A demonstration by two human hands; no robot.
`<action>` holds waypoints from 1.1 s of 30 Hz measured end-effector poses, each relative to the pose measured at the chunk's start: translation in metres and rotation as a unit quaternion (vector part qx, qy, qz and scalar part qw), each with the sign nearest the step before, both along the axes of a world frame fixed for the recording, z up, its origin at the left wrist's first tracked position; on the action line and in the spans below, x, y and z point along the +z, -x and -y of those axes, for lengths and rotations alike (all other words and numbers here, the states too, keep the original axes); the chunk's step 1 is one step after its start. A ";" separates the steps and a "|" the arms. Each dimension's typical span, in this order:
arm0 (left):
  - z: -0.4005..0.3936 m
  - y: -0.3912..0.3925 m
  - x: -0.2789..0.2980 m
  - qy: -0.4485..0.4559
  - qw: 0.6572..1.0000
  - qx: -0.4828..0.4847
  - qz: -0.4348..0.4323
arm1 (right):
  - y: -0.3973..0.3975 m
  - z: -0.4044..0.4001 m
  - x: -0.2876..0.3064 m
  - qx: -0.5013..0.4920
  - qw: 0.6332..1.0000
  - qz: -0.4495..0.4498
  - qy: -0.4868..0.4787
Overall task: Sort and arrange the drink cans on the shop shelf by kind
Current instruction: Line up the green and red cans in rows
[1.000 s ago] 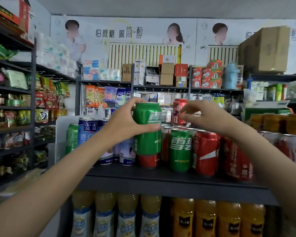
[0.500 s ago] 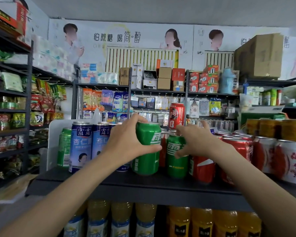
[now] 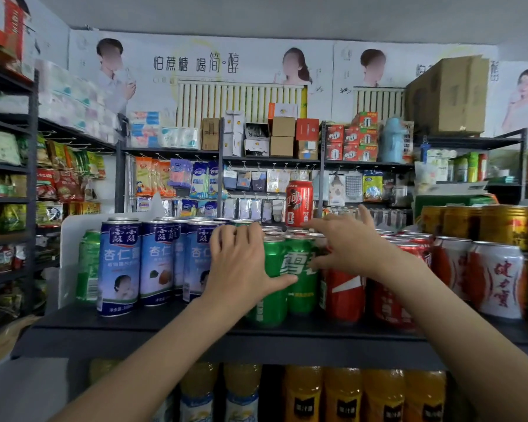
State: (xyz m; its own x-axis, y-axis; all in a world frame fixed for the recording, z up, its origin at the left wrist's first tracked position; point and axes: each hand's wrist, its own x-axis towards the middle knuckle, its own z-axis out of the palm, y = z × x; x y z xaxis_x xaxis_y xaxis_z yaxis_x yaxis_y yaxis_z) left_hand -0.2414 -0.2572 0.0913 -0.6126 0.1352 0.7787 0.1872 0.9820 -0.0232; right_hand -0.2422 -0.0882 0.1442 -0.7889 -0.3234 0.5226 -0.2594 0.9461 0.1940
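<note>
On the dark shelf (image 3: 165, 328), two green cans stand side by side in the front row. My left hand (image 3: 241, 269) is wrapped around the left green can (image 3: 273, 300), thumb across its front. My right hand (image 3: 345, 248) has its fingers spread above the can tops, with the thumb against the right green can (image 3: 301, 269). Blue-and-white cans (image 3: 119, 266) fill the left part of the row, with another green can (image 3: 87, 266) behind them at the far left. Red cola cans (image 3: 346, 295) stand to the right. One red can (image 3: 299, 202) sits up on top of the back cans.
White-and-red cans (image 3: 497, 278) and stacked gold cans (image 3: 512, 223) fill the shelf's right end. Orange drink bottles (image 3: 342, 397) line the shelf below. A white panel (image 3: 70, 239) closes the left end. Snack racks stand at the left and back.
My left hand has brought the green can down from above a red can and stood it on the shelf beside the other green can. My right hand has dropped onto that second can.
</note>
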 end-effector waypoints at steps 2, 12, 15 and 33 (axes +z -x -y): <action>0.000 0.001 0.003 0.021 1.000 0.017 0.001 | -0.007 -0.024 0.009 -0.010 0.997 -0.041 0.059; -0.031 0.003 0.005 0.042 0.999 -0.014 -0.025 | -0.024 -0.097 -0.018 0.008 0.963 0.109 0.245; -0.038 0.000 0.009 0.028 0.998 -0.028 -0.042 | -0.021 -0.111 -0.022 0.020 0.941 0.087 0.326; -0.115 0.011 0.049 0.129 0.978 -0.111 0.124 | 0.015 -0.172 -0.017 -0.181 0.981 -0.004 0.063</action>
State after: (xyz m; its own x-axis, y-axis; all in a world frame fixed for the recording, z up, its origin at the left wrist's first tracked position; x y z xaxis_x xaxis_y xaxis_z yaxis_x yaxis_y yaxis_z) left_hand -0.2528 -0.1418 0.1404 -0.7120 0.4584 0.5319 0.4258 0.8842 -0.1921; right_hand -0.2572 0.0834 0.1275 -0.8356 0.0452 0.5474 0.0992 0.9926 0.0694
